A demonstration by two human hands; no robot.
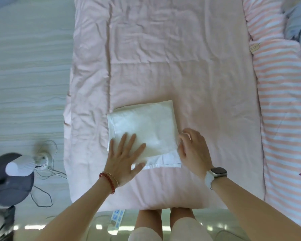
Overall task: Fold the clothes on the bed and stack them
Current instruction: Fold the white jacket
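Now the left hand (pixel 122 159) presses flat on the folded white garment (pixel 142 131); the right hand (pixel 193 150) grips its right edge.

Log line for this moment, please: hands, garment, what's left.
left hand: flat on white folded garment | right hand: fingers curled at garment's right edge | garment: on pink quilt | remaining: blue clothes far right, unfolded
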